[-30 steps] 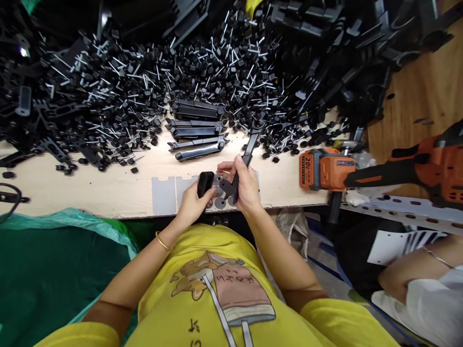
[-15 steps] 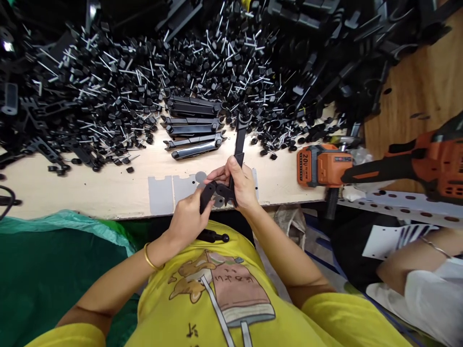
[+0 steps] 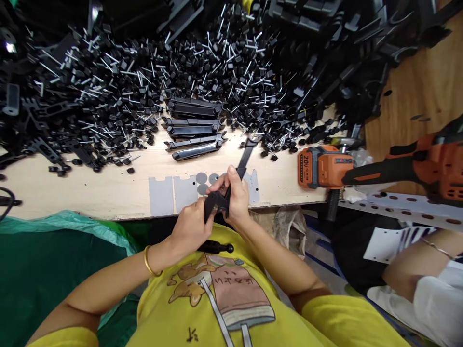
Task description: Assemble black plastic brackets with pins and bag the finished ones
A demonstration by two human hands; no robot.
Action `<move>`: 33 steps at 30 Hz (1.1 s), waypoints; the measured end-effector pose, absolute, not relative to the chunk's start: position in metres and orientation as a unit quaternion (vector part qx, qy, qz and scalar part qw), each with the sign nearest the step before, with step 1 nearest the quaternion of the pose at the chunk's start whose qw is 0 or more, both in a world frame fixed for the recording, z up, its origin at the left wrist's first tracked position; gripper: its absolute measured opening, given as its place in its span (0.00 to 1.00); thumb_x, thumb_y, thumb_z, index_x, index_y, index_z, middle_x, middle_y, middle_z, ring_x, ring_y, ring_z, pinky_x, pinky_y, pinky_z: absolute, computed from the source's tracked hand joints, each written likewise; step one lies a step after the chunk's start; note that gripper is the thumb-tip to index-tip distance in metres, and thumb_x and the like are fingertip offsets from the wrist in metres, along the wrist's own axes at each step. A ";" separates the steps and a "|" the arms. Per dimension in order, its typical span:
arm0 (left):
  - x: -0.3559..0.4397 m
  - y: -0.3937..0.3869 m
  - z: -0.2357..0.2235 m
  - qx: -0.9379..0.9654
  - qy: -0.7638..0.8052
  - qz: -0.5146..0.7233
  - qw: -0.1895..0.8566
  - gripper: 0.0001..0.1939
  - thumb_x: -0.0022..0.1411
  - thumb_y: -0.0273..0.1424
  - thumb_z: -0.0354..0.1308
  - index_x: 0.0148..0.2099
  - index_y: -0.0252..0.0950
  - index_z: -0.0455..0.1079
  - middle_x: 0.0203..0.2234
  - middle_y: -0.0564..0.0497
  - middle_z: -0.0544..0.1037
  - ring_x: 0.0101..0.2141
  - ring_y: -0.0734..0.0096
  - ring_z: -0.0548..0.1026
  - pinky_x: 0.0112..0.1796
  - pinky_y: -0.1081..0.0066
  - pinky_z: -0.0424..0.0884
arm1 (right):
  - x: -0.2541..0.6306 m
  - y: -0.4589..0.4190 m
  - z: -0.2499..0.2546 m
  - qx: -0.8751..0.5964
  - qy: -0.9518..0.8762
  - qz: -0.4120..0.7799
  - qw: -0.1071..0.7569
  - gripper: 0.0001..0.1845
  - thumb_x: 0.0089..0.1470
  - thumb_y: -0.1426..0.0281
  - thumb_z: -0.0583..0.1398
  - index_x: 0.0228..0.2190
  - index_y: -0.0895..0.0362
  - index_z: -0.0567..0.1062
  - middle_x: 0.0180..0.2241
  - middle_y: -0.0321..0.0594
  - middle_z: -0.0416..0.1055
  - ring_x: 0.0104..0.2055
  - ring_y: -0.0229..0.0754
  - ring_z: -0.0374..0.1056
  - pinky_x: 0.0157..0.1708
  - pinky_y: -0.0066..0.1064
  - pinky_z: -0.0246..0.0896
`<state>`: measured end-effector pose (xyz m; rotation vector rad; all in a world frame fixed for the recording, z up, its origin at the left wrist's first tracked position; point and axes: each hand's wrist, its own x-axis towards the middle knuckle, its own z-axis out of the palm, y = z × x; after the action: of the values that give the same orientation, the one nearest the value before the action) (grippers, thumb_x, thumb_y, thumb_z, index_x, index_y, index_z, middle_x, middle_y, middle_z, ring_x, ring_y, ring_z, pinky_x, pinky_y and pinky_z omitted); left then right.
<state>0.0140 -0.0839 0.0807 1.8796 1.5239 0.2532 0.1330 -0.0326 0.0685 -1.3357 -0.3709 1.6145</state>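
Observation:
My right hand [image 3: 238, 197] is closed round a long black plastic arm [image 3: 247, 153], whose forked end points up and away from me. In my left hand [image 3: 191, 222] is a short black plastic piece [image 3: 210, 204], pinched between thumb and fingers. The two parts meet between my hands at the table's front edge; my fingers hide how they join. Beyond my hands lies a row of black folded arm assemblies [image 3: 198, 148]. Grey flat plates [image 3: 161, 196] and grey discs [image 3: 201, 178] are on the table just left of and behind my hands.
A large heap of small black knobs with metal pins [image 3: 137, 82] covers the back of the wooden table [image 3: 108, 193]. An orange cordless tool [image 3: 325, 166] lies at the right. Green sheeting [image 3: 54, 270] hangs at the left front. Another person's arm [image 3: 415, 255] is at the lower right.
Both hands have come slightly toward my body with the black parts. The long arm has tilted to the right, and its forked end has dropped nearer, uncovering more grey discs.

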 end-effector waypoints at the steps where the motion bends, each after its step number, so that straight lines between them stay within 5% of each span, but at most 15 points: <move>1: 0.014 -0.084 0.082 0.722 0.586 0.096 0.354 0.07 0.60 0.28 0.51 0.41 0.33 0.64 0.25 0.45 0.78 0.23 0.59 0.77 0.23 0.68 0.69 | 0.131 -0.035 0.069 -0.546 -0.147 0.657 0.499 0.24 0.48 0.52 0.60 0.16 0.54 0.60 0.14 0.32 0.67 0.18 0.35 0.67 0.18 0.26 0.62; 9: 0.015 -0.074 0.092 0.715 0.593 0.019 0.370 0.10 0.59 0.26 0.51 0.44 0.31 0.64 0.29 0.42 0.78 0.28 0.57 0.78 0.28 0.66 0.71 | 0.117 -0.039 0.069 -0.490 -0.124 0.610 0.610 0.24 0.52 0.54 0.58 0.16 0.55 0.57 0.13 0.29 0.63 0.18 0.33 0.64 0.22 0.27 0.63; 20: 0.004 -0.046 0.082 0.756 0.529 -0.063 0.381 0.11 0.61 0.27 0.52 0.46 0.30 0.64 0.31 0.43 0.78 0.30 0.59 0.78 0.29 0.68 0.70 | 0.112 -0.037 0.050 -0.512 -0.070 0.598 0.613 0.23 0.50 0.51 0.57 0.19 0.55 0.59 0.17 0.29 0.66 0.21 0.33 0.65 0.25 0.29 0.65; 23: -0.002 -0.019 0.073 0.784 0.495 -0.093 0.364 0.10 0.61 0.28 0.54 0.46 0.33 0.66 0.34 0.45 0.78 0.33 0.61 0.78 0.32 0.69 0.70 | 0.138 -0.049 0.040 -0.559 -0.136 0.627 0.526 0.21 0.45 0.51 0.62 0.25 0.56 0.66 0.24 0.32 0.71 0.27 0.35 0.68 0.28 0.28 0.66; 27: 0.000 -0.001 0.064 0.836 0.478 -0.107 0.249 0.16 0.59 0.25 0.57 0.50 0.33 0.65 0.42 0.42 0.74 0.42 0.56 0.74 0.36 0.66 0.70 | 0.196 -0.070 0.047 -0.587 -0.363 0.683 0.241 0.20 0.49 0.53 0.61 0.24 0.58 0.69 0.20 0.36 0.71 0.22 0.36 0.67 0.24 0.28 0.62; 30: 0.003 -0.008 0.054 0.856 0.477 -0.079 0.182 0.21 0.59 0.25 0.58 0.55 0.30 0.62 0.44 0.40 0.72 0.46 0.55 0.70 0.40 0.64 0.70 | 0.217 -0.070 0.053 -0.635 -0.572 0.467 0.226 0.16 0.54 0.57 0.58 0.26 0.57 0.70 0.25 0.41 0.72 0.28 0.41 0.68 0.31 0.34 0.64; 33: 0.002 -0.018 0.040 0.870 0.468 -0.034 0.149 0.24 0.60 0.26 0.58 0.57 0.29 0.59 0.46 0.41 0.71 0.46 0.57 0.69 0.44 0.63 0.68 | 0.210 -0.053 0.040 -0.578 -0.741 0.266 0.215 0.19 0.54 0.61 0.60 0.43 0.61 0.71 0.43 0.51 0.72 0.46 0.50 0.66 0.46 0.41 0.60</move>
<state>0.0019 -0.0176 0.0404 2.5012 1.3466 -0.0968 0.2098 -0.0535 0.0399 -1.6023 -2.0541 0.7387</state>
